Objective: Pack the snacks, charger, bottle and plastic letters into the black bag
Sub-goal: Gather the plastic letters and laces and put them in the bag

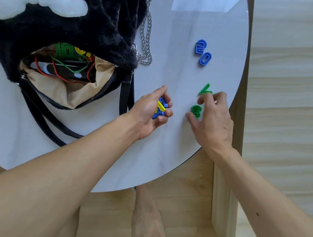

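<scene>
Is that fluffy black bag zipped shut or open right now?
Open. The black bag's zip is parted, and its tan lining and some plastic letters show inside.
</scene>
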Demonstrator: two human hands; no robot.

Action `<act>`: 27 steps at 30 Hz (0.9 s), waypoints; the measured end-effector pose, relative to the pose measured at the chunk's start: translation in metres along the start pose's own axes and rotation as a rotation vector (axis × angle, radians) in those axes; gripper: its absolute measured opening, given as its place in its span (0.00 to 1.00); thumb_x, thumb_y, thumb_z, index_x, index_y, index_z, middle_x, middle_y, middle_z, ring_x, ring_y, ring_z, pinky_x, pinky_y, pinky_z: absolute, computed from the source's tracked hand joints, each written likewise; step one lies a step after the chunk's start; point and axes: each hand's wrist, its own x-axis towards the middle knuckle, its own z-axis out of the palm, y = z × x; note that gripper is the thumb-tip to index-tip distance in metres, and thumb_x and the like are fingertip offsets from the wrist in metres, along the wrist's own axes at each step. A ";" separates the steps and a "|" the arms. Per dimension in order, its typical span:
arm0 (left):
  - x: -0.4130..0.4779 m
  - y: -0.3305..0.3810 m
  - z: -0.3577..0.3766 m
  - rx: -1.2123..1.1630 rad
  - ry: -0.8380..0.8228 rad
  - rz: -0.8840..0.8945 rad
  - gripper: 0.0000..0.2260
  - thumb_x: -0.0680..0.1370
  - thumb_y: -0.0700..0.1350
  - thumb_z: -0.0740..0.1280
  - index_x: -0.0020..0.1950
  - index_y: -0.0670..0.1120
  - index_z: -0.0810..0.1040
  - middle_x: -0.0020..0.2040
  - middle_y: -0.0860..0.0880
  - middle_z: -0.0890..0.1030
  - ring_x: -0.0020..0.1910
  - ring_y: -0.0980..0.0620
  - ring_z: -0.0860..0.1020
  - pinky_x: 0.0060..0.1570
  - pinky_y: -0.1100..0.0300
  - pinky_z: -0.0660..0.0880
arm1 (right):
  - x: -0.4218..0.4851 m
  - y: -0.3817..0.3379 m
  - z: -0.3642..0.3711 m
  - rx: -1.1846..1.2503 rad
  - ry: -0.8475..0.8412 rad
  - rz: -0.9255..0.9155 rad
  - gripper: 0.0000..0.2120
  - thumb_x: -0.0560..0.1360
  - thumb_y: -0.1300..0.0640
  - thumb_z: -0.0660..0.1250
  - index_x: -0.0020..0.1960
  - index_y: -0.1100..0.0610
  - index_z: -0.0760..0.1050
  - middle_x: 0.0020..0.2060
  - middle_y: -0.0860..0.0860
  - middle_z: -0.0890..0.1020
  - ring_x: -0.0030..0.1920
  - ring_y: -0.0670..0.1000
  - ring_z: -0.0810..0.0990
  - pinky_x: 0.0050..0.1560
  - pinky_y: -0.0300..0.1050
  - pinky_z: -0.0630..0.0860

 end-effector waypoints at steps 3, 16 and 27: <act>0.004 0.002 0.006 0.021 0.012 -0.018 0.14 0.82 0.51 0.61 0.40 0.46 0.73 0.34 0.48 0.73 0.25 0.54 0.72 0.19 0.68 0.63 | -0.002 0.001 0.007 0.056 -0.025 -0.054 0.12 0.73 0.57 0.71 0.54 0.56 0.73 0.54 0.53 0.73 0.45 0.57 0.76 0.39 0.45 0.68; 0.017 0.015 0.018 -0.089 -0.052 -0.047 0.15 0.82 0.55 0.60 0.43 0.47 0.76 0.41 0.47 0.73 0.36 0.53 0.74 0.36 0.66 0.69 | 0.021 -0.048 -0.037 0.479 -0.046 -0.326 0.05 0.70 0.56 0.70 0.45 0.55 0.81 0.46 0.49 0.77 0.48 0.49 0.74 0.54 0.47 0.71; 0.019 0.018 0.009 -0.099 -0.034 -0.060 0.18 0.82 0.52 0.61 0.34 0.47 0.69 0.34 0.49 0.69 0.26 0.55 0.68 0.17 0.68 0.56 | 0.054 0.002 -0.022 0.140 -0.060 -0.194 0.07 0.77 0.60 0.69 0.54 0.56 0.78 0.53 0.53 0.73 0.46 0.57 0.78 0.45 0.52 0.77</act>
